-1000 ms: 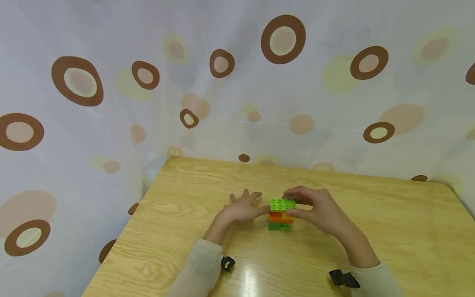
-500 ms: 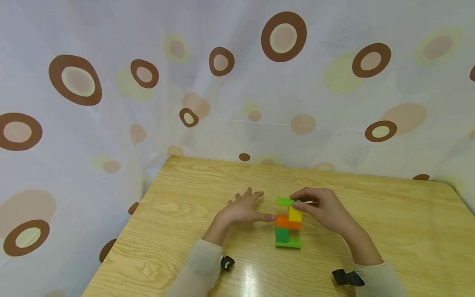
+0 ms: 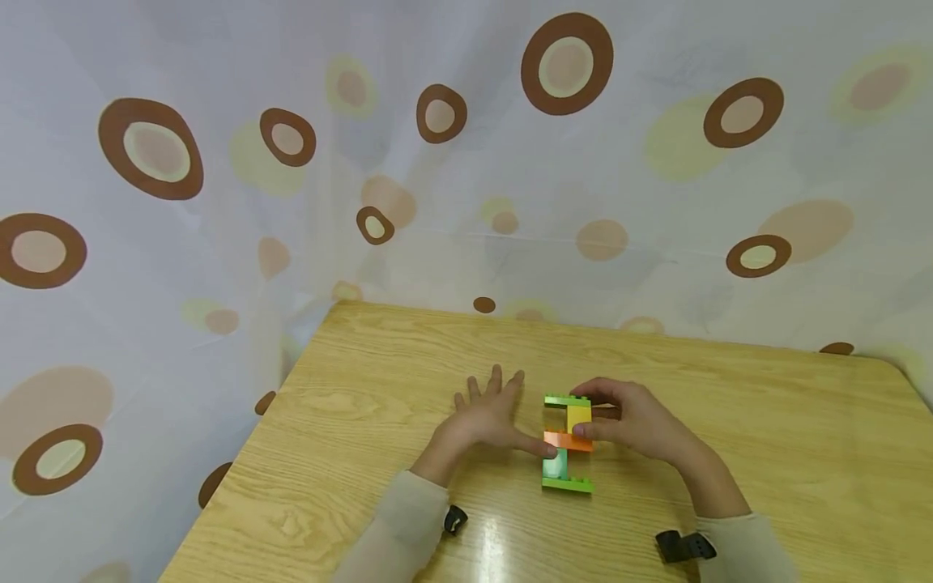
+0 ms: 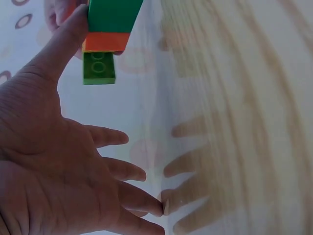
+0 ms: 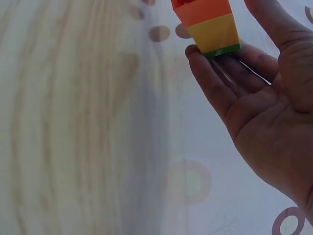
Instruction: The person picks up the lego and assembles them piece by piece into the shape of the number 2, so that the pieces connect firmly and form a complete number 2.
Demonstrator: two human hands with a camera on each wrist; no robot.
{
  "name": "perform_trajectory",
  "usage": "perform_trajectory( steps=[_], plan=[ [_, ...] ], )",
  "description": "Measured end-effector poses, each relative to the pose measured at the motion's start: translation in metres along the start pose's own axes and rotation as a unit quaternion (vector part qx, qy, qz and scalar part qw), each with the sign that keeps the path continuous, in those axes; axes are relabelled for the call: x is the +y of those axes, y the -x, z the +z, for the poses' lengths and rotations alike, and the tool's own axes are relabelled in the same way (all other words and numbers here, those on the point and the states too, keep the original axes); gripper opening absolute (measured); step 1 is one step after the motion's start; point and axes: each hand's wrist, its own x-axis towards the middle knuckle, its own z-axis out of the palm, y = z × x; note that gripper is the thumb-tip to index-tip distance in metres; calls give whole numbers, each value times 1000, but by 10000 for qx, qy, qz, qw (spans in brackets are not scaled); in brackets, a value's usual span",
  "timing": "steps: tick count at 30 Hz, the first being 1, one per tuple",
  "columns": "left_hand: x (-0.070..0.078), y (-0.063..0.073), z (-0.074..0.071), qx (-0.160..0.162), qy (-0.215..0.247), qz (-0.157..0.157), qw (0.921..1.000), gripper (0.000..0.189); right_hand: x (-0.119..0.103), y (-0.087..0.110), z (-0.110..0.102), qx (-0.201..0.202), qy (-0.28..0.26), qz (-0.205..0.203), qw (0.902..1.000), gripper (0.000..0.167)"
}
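Note:
A stack of toy building bricks [image 3: 578, 417] is tipped back so that its side shows in the head view. It has a light green plate [image 3: 557, 401] at the far end, then yellow, orange [image 5: 205, 11] and dark green [image 4: 115, 14] bricks, and another light green plate [image 3: 568, 486] at the near end. My right hand [image 3: 634, 417] grips the stack from the right, thumb at the yellow and orange bricks, fingers behind the far end. My left hand [image 3: 488, 421] has its fingers spread, and its thumb touches the stack's left side near the dark green brick.
The wooden table [image 3: 364, 364] spreads around both hands. A pale curtain [image 3: 466, 186] with brown ring patterns hangs behind it and along its left side. Black straps [image 3: 685, 547] sit at both sleeve cuffs.
The stack has tipped from showing its studded top to showing its side. My right thumb has moved down from the far plate to the yellow and orange bricks. My left thumb has followed the stack nearer.

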Motion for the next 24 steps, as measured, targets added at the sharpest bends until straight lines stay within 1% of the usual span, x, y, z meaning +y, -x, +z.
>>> perform_trajectory(
  steps=[4, 10, 17, 24],
  plan=[
    [3, 1, 3, 8, -8, -46, 10000, 133, 8, 2, 2, -171, 363, 129, 9991, 55],
    [7, 2, 7, -25, -49, -76, 10000, 130, 15, 5, 4, -316, 654, 248, 9971, 61],
    [11, 2, 9, -101, -196, -111, 9997, 124, 12, 9, 3, -430, 589, 208, 9971, 64],
    [5, 2, 10, -166, -254, -30, 9995, 117, 13, 10, 5, -431, 554, 211, 9973, 65]
  ],
)
